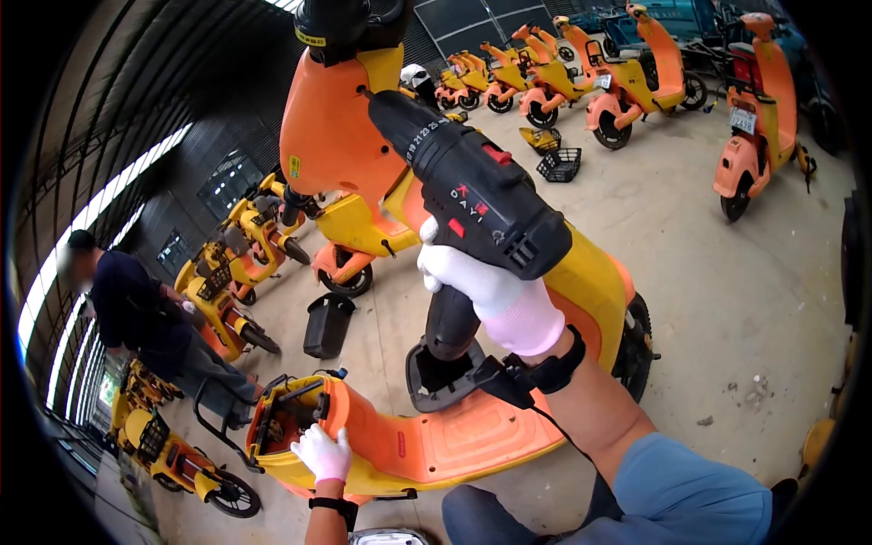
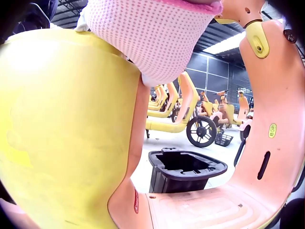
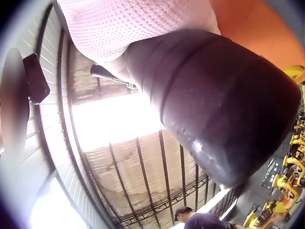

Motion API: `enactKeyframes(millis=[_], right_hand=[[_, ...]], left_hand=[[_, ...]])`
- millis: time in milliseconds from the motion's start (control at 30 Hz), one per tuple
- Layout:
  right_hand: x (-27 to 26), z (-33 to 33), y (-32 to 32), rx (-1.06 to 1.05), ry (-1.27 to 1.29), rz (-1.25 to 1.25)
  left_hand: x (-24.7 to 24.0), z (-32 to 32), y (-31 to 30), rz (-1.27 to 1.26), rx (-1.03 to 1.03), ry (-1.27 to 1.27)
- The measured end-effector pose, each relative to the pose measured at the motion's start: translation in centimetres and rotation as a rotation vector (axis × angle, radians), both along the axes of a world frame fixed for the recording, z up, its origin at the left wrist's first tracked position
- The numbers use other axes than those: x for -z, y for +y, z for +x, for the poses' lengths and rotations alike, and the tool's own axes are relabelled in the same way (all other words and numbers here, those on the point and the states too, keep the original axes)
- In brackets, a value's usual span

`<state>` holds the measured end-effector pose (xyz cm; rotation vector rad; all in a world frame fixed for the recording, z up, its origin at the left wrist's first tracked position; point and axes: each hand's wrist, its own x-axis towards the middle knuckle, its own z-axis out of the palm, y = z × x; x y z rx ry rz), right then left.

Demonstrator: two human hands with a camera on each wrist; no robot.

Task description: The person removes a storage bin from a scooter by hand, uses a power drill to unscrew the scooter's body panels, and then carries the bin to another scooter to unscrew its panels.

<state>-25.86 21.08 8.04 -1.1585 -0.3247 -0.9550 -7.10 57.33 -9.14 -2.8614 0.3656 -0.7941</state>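
Note:
My white-gloved right hand [image 1: 490,291] grips a black cordless drill [image 1: 481,182] by its handle. The drill's narrow front end overlaps the orange front panel [image 1: 327,127] of a scooter in the head view. Close up in the right wrist view, the drill's dark base [image 3: 209,105] fills much of the picture beneath the glove. My left hand [image 1: 322,454] rests at the rim of the scooter's open seat compartment [image 1: 282,413], thumb apart. From the left wrist, its glove [image 2: 147,38] lies over the top of the yellow body [image 2: 66,119]; most fingers are hidden.
The scooter's orange footboard [image 1: 481,440] spans the space below the drill. A black open bin [image 1: 329,324] stands on the concrete floor beyond it. Several scooters line the hall, with a black basket [image 1: 559,164] nearby. A person [image 1: 150,309] stands at the left.

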Motion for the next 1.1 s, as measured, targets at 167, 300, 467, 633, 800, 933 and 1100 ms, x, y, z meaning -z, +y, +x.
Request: enactKeyframes(millis=[167,300,467,633,800,933,1100], right_hand=[[-0.3,0.0,0.3,-0.067,-0.021,0.095],[-0.3,-0.2,0.2,-0.07,-0.04,0.108],[0.1,-0.5,-0.1,-0.063,-0.031,0.092],[0.2,-0.6,-0.5,-0.097,-0.036,0.116],[0.3,-0.9,-0.7,-0.148,-0.055,0.142],[0.6,-0.6,-0.7,-0.138,-0.073,0.112],[0.6,-1.0,-0.8,-0.167,-0.071,0.143]], left_hand=[[-0.3,-0.2,-0.2,-0.011,0.0,0.007],[-0.3,-0.2,-0.1,-0.018,-0.012,0.021],[-0.1,-0.1,0.0,-0.011,-0.007,0.015],[-1.5,0.8,-0.5,0.055,-0.117,0.085],[-13.0,-0.4,-8.5,-0.687,0.687,-0.091],[-25.7,-7.5,-18.4,-1.189,0.969,0.569],[-31.4,-9.5,-27.3,-1.29,1.148,0.721]])
